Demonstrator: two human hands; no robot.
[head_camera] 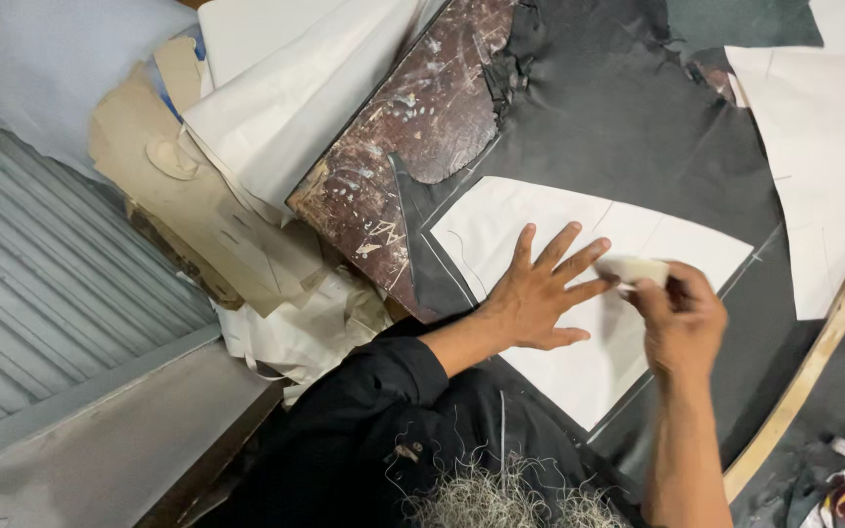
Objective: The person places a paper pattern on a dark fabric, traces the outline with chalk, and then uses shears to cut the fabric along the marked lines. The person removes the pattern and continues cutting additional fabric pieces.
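Note:
My left hand [537, 293] lies flat with fingers spread on a white paper pattern piece [579, 225], pressing it onto dark fabric [618, 127] spread over a worn brown table [413, 127]. My right hand [682, 318] pinches a small white block of tailor's chalk [635, 268] just beyond the left fingertips, over the pattern. Chalk lines run on the dark fabric along the pattern's edge.
A second white pattern piece [819, 127] lies at the upper right. Stacked white and tan paper patterns [237, 166] pile up left of the table. A wooden stick [814, 362] runs along the right. Grey metal sheeting [41, 284] is at left.

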